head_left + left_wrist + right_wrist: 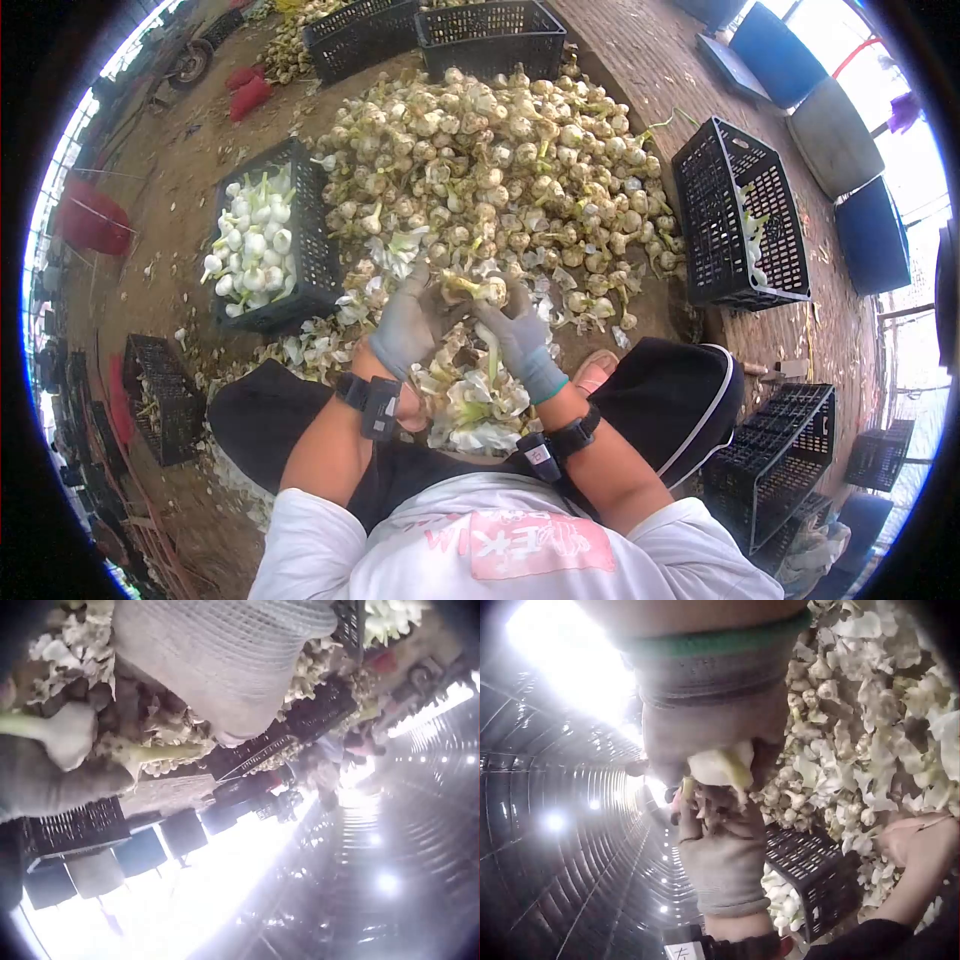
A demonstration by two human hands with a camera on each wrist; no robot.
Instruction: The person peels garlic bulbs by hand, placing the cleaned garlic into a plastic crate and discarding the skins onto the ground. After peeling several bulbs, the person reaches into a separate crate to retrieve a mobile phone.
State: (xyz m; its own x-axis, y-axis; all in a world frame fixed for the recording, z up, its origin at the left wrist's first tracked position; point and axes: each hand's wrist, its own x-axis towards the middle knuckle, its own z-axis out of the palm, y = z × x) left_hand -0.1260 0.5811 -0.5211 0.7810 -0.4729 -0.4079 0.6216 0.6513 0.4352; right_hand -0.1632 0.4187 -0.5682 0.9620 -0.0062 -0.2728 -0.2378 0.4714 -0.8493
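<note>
Both hands wear grey knit gloves and meet over the lap in the head view. The right hand [518, 335] grips a garlic bulb [491, 291] whose stalk points toward the left fingers. The left hand [405, 325] pinches that garlic from the stalk side; in the right wrist view its fingers [697, 825] close around dirty, shaggy skin. Tucked in the right palm is a second garlic, a clean white bulb [718, 766], and its pale stalk hangs below the hand. The left wrist view shows this white bulb [69, 739] beside the right fingers.
A large heap of unpeeled garlic [480, 160] lies ahead. To the left stands a black crate [320, 235] of clean white bulbs; another crate [705, 265] with some bulbs stands right. Loose peelings [475, 410] cover the ground between the legs. More black crates [495, 35] are at the back.
</note>
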